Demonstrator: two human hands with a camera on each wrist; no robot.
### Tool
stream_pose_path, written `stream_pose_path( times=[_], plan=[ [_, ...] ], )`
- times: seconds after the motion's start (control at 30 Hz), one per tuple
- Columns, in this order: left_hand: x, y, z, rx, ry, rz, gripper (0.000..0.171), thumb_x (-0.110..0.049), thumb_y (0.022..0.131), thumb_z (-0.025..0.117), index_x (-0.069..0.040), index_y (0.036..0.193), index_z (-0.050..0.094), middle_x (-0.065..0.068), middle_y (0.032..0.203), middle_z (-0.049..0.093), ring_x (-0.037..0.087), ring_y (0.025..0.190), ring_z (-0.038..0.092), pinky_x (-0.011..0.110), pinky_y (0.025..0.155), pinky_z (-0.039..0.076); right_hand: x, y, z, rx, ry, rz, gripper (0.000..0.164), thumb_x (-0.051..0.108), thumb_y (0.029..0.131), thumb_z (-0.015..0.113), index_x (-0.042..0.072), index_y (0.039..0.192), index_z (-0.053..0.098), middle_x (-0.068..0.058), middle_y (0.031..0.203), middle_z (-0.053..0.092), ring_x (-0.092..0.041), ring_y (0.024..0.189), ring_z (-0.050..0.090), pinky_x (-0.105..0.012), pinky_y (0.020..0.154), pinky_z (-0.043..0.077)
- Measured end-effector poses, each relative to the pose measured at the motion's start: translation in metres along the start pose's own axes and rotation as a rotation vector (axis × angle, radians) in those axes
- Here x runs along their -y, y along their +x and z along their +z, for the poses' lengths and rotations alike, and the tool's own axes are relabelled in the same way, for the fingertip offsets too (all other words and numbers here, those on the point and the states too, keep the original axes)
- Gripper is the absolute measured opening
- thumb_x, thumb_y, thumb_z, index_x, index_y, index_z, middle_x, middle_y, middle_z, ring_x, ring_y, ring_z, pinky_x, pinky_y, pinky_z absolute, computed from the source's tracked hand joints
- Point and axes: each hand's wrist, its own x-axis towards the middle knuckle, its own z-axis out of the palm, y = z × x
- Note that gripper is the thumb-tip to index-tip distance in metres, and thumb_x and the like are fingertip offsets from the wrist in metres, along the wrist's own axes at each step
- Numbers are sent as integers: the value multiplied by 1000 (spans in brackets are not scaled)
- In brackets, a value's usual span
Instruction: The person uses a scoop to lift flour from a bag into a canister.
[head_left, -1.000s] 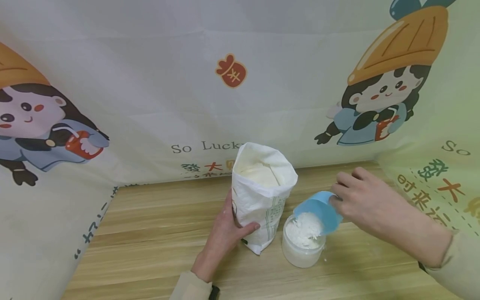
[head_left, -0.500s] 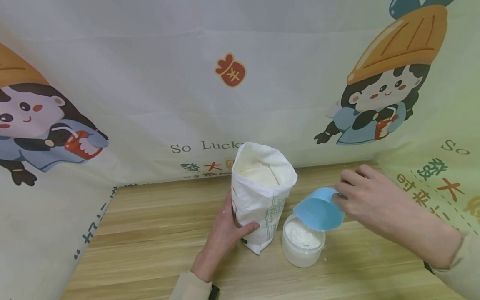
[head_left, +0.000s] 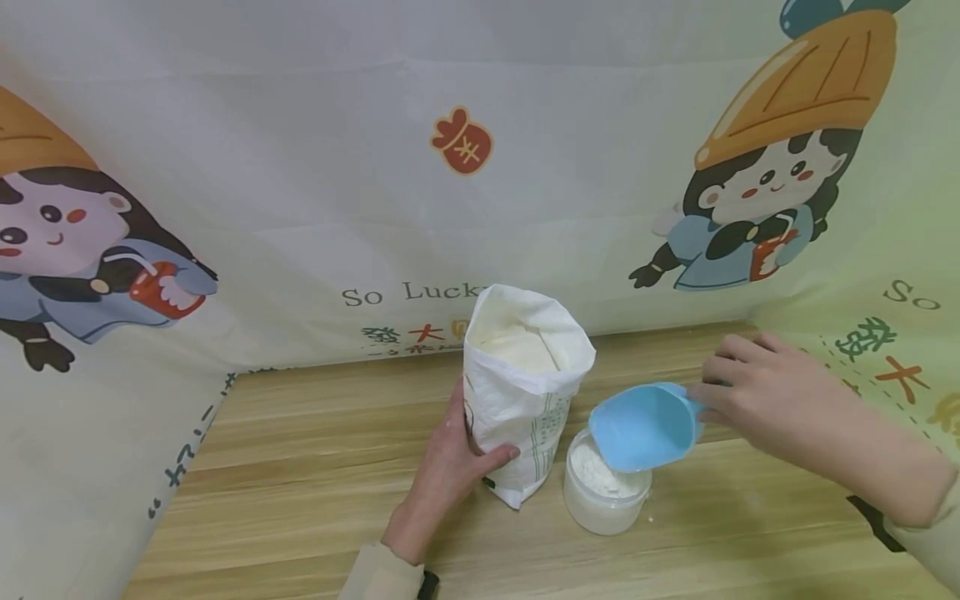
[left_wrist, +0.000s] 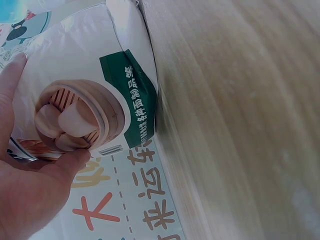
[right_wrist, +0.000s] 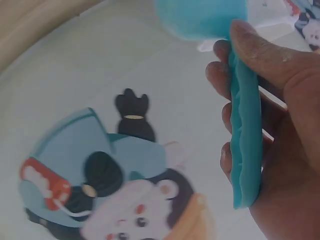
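An open white bag of flour (head_left: 517, 417) stands upright on the table, pale powder showing inside its mouth. My left hand (head_left: 446, 475) grips its lower left side; the left wrist view shows my thumb and fingers around the bag's printed face (left_wrist: 80, 115). In my right hand (head_left: 765, 408) is a blue scoop (head_left: 647, 429), its handle (right_wrist: 245, 130) wrapped by my fingers in the right wrist view. The scoop hangs over a clear round jar (head_left: 606, 508) that holds white powder (head_left: 600, 471). No powder shows in the scoop's bowl. The scoop covers part of the jar's far rim.
The wood-grain table (head_left: 300, 467) stretches to the left of the bag. A printed cloth (head_left: 337, 167) rises behind and along both sides, close behind the bag. A small white speck lies on the table just right of the jar.
My right hand has moved right and tilted the scoop from tipped over the jar to a more level pose. The powder left the scoop for the jar. The left hand and bag have stayed still.
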Motion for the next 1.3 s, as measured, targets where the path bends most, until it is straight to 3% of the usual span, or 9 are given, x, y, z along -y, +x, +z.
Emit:
stream_pose_path(
  times=[0.13,0.2,0.33,0.47,0.57,0.7,0.87,1.1,1.3],
  plan=[
    [-1,0,0,0,7,-4,122,-29,75,95,-22,166,14,21,155,48,40,138,49,58,114,39,-9,-15,8,12,78,74,36,22,59,97,17,91,81,4,85,71,-23,84,62,-43,68,54],
    [-1,0,0,1,8,-4,123,-29,75,95,-22,166,13,21,155,47,40,138,49,58,114,39,-11,-21,11,22,95,97,26,35,74,89,19,93,82,4,86,72,-22,85,63,-43,67,54],
    [-1,0,0,2,-2,5,123,-29,75,95,-22,166,12,19,156,46,39,139,48,57,114,39,-12,-26,15,13,84,91,60,61,101,38,20,93,81,4,87,72,-23,85,63,-41,64,50],
    [-1,0,-1,2,-8,7,123,-29,76,95,-22,166,12,19,157,45,38,140,47,57,115,38,-13,-26,15,18,92,96,35,52,90,66,20,93,81,4,87,73,-23,86,64,-41,65,52],
    [0,0,-1,4,-12,5,123,-28,76,95,-21,166,12,19,157,45,38,140,47,57,115,38,-13,-27,15,27,111,117,37,53,89,67,20,94,81,4,88,73,-23,86,64,-43,66,53],
    [0,-1,0,7,-9,6,123,-29,76,95,-21,166,12,20,156,46,39,139,48,57,115,38,-14,-31,19,5,119,127,80,64,102,15,20,93,81,6,87,72,-21,84,63,-41,64,52],
    [0,-1,0,0,9,14,123,-29,75,95,-19,166,12,23,154,47,41,138,49,58,114,39,-16,-40,25,4,161,148,77,64,103,19,19,97,82,8,88,71,-17,82,58,-34,60,49],
    [0,0,0,4,-4,10,123,-29,75,95,-22,166,13,20,156,47,39,138,49,57,114,39,-13,-56,36,87,311,279,21,27,88,81,14,105,79,14,94,70,-15,90,61,-41,73,56],
    [1,0,0,2,-15,6,123,-28,75,95,-20,166,12,20,158,43,39,140,47,57,115,38,-13,-67,49,71,455,342,19,15,84,84,19,101,76,22,91,65,-1,83,56,-28,66,53]
  ],
)
